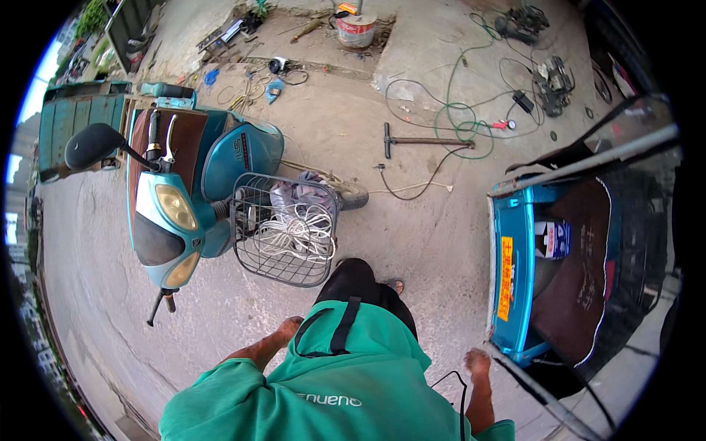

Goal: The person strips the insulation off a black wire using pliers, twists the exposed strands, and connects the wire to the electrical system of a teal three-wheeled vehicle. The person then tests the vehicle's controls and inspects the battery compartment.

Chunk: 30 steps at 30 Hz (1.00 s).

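Note:
My left hand (289, 329) hangs beside my green shirt (346, 375), partly hidden against it, so its fingers are hard to make out. My right hand (478, 361) is held low on the other side, fingers curled, with nothing visible in it. It is close to a metal pole of the blue covered tricycle (512, 220), apparently without touching. Ahead to the left stands a teal scooter (165, 213). Its wire basket (283, 273) holds a bundle of white rope (298, 234) and a grey cloth.
On the concrete ahead lie a hand pump (423, 140) with a black hose, a green hose (448, 88) and some dark machinery (551, 84). A white and red bucket (357, 31) stands farther off. Tools and cords lie near it. A green metal container (81, 125) is behind the scooter.

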Motion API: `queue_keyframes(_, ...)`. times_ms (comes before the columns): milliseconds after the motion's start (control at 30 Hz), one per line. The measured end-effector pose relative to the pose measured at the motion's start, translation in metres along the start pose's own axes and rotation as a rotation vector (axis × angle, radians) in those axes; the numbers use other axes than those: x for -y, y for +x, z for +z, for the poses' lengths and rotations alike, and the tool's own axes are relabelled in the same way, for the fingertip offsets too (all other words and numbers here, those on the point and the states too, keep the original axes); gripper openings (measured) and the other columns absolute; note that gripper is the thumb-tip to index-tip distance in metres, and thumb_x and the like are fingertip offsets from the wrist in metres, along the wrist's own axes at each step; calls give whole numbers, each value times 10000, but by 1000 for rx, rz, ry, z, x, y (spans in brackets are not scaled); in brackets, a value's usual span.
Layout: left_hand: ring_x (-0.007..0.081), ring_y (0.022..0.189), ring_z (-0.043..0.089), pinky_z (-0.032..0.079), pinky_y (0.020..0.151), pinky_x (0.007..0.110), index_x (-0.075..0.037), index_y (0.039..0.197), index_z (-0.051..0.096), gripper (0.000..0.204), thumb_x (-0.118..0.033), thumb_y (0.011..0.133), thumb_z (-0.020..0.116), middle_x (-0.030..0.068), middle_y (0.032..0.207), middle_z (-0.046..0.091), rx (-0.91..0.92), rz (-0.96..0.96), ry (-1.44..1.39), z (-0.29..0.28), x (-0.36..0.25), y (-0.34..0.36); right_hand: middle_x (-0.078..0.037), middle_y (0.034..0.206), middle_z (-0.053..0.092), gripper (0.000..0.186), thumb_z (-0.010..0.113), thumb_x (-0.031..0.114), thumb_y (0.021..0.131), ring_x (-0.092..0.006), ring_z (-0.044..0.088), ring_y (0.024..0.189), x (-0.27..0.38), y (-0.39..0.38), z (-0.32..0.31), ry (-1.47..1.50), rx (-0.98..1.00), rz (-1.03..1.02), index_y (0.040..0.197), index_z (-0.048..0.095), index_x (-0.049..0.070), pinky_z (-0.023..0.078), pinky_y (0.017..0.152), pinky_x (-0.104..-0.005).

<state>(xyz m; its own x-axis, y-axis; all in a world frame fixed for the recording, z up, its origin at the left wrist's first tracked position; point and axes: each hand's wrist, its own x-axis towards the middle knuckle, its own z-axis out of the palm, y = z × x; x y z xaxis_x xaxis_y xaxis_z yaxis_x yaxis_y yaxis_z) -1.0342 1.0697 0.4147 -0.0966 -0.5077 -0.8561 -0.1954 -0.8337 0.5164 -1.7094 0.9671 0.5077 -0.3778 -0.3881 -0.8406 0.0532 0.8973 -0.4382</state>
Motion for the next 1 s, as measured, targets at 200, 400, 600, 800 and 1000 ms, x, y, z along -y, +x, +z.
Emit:
queue_keyframes(200, 200, 951, 620, 494, 889, 340, -35, 1150, 651, 336, -243, 888, 618, 85, 1040, 692, -160, -161, -133, 53, -93, -9, -28, 736, 627, 89, 581, 132, 905, -108, 585, 580, 242, 60, 38, -2, -17, -254, 958, 609, 66, 440, 476, -227)
queue_keyframes(400, 205, 967, 611, 498, 872, 349, -5, 1118, 652, 443, -308, 798, 688, 151, 1112, 684, -174, 163, -9, 66, -107, 37, -50, 782, 663, 139, 589, 120, 881, -138, 617, 614, 289, 100, 102, -376, 214, -250, 986, 629, 39, 506, 557, -288)
queue_keyframes(600, 191, 866, 591, 494, 765, 359, -33, 1035, 669, 296, -277, 876, 617, 98, 950, 668, -235, -90, -646, 100, -145, 75, -58, 816, 676, 174, 558, 173, 925, -186, 677, 724, 328, 124, 127, -562, 329, -30, 1040, 606, 52, 537, 603, -332)
queue_keyframes(800, 191, 826, 601, 490, 747, 376, -42, 978, 683, 271, -287, 889, 609, 80, 908, 674, -331, -81, -432, 128, -225, 106, -60, 794, 677, 155, 599, 181, 899, -161, 657, 681, 451, 181, 181, -682, 317, -143, 954, 644, 43, 518, 585, -295)
queue_keyframes(1000, 201, 902, 626, 516, 809, 352, -12, 1113, 652, 325, -257, 901, 617, 103, 1011, 682, -447, -81, -828, 160, -286, 167, -19, 728, 626, 145, 633, 202, 878, -97, 524, 610, 684, 214, 305, -705, 396, -569, 840, 643, 62, 419, 553, -271)
